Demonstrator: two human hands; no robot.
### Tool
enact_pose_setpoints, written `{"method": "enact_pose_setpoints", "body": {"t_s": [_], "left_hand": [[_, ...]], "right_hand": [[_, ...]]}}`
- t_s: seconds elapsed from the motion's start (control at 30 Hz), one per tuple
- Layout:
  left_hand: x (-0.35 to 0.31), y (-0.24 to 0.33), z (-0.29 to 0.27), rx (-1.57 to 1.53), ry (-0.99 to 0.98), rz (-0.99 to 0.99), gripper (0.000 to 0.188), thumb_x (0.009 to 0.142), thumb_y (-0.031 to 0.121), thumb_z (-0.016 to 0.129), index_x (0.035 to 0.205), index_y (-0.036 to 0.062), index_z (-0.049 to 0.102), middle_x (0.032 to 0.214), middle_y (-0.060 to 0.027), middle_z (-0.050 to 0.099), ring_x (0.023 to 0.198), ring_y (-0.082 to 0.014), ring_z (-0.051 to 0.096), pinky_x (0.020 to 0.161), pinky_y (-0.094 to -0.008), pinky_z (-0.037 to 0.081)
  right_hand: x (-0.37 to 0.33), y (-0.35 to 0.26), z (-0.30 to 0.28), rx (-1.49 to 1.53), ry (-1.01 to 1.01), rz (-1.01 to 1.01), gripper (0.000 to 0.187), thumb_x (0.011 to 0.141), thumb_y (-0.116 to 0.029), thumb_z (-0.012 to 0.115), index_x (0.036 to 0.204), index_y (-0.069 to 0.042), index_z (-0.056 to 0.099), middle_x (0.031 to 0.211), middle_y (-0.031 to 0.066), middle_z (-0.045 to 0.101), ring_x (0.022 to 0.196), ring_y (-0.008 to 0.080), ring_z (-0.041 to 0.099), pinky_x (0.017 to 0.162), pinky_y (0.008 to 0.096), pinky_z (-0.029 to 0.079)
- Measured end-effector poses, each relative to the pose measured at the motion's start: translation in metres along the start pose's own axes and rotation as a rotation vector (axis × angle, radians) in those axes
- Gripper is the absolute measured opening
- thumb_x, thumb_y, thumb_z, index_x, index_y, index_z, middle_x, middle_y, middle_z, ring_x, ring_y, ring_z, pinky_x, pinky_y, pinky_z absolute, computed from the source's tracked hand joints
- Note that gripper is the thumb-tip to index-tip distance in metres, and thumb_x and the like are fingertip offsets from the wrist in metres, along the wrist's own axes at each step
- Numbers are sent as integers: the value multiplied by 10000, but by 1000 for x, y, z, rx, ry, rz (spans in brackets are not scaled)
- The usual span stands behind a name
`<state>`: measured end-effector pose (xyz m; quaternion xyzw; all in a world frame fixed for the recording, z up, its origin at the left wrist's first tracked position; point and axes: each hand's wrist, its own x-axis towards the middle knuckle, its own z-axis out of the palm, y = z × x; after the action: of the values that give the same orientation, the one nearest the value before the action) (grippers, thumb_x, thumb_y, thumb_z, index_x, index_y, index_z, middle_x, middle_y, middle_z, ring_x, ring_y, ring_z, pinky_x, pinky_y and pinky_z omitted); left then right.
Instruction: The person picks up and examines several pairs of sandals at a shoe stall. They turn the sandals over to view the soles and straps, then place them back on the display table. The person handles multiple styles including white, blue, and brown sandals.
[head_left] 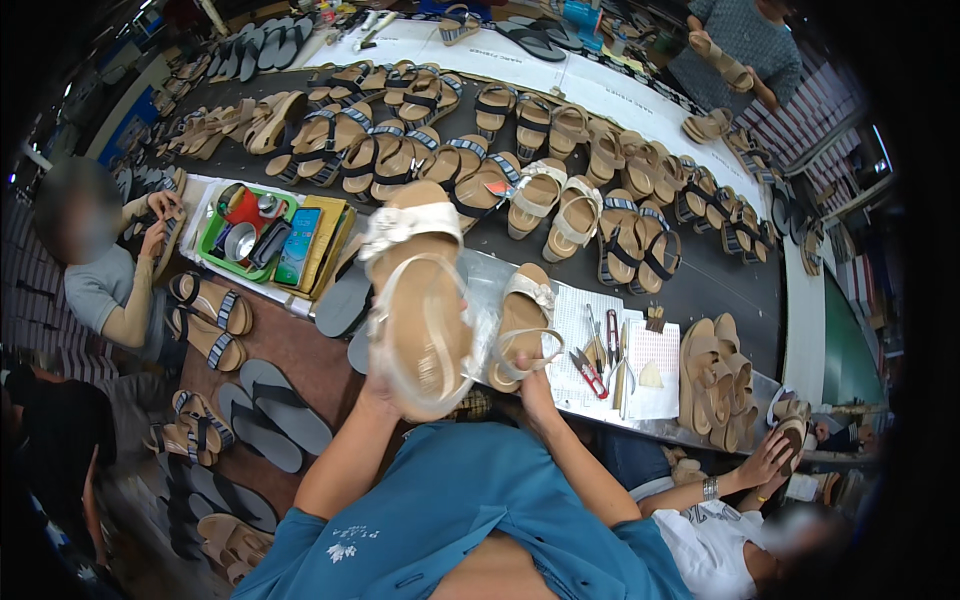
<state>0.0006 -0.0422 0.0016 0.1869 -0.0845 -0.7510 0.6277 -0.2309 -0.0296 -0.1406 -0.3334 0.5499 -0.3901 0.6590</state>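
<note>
Two tan-soled sandals with cream straps are up in front of me, one in each hand. The left sandal (425, 310) is nearer the camera, its toe pointing away and its broad strap trimmed with a bow. My left hand (378, 392) is closed around its heel end; most of the fingers are hidden behind the sole. My right hand (538, 388) grips the heel of the right sandal (522, 318), which is lower, over the table's near edge. Its cream ankle strap loops up above the footbed. Beside it lie red-handled thread snips (588, 373) and pliers (622, 375) on paper sheets.
Rows of strappy sandals (400, 160) cover the dark table (725, 300). A green basket (212, 240) with a phone (297, 245) sits left. Grey flip-flops (285, 405) lie lower left. Co-workers handle footwear at left (110, 290), right (725, 530) and far right (735, 60).
</note>
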Motion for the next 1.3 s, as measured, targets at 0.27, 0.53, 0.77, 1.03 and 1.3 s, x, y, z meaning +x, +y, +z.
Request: {"method": "enact_pose_setpoints", "body": {"t_s": [0.27,0.53,0.77,1.03,1.3], "left_hand": [[41,-12,29,147,65,47,562,1045,458,369,1429,47,388,1395,-104,516,1254,-225,534,1066,-390,431],[45,-12,67,66,43,60,527,1042,457,374,1412,87,429,1358,-90,550,1231,-219,545,1040,-388,443],[59,-24,73,-352,-45,-162,392,1019,406,459,1249,108,568,1163,-81,639,1053,-220,622,876,-344,512],[65,-40,91,-357,-23,-211,355,1018,405,463,1234,148,578,1182,-25,649,1075,-196,620,876,-376,523],[56,-39,97,163,-185,202,579,958,520,502,1384,130,474,1338,-58,564,1255,-226,526,1052,-407,441]], "right_hand": [[10,-70,-19,495,-52,48,507,953,-384,583,1403,-183,462,1381,27,528,1212,204,533,991,447,433],[-31,-186,-22,826,-374,-264,587,1000,-457,499,1445,-96,377,1399,104,501,1264,248,517,1060,463,432],[-47,-218,17,996,-273,-73,448,992,-430,529,1278,-85,512,1137,69,641,981,204,654,811,314,567],[-46,-224,23,977,-434,-77,418,1020,-414,469,1301,-110,523,1177,76,632,1053,238,632,849,367,563],[-37,-233,23,169,-368,-554,818,841,-316,711,1482,-3,312,1468,141,412,1360,242,397,1108,394,345]]}}
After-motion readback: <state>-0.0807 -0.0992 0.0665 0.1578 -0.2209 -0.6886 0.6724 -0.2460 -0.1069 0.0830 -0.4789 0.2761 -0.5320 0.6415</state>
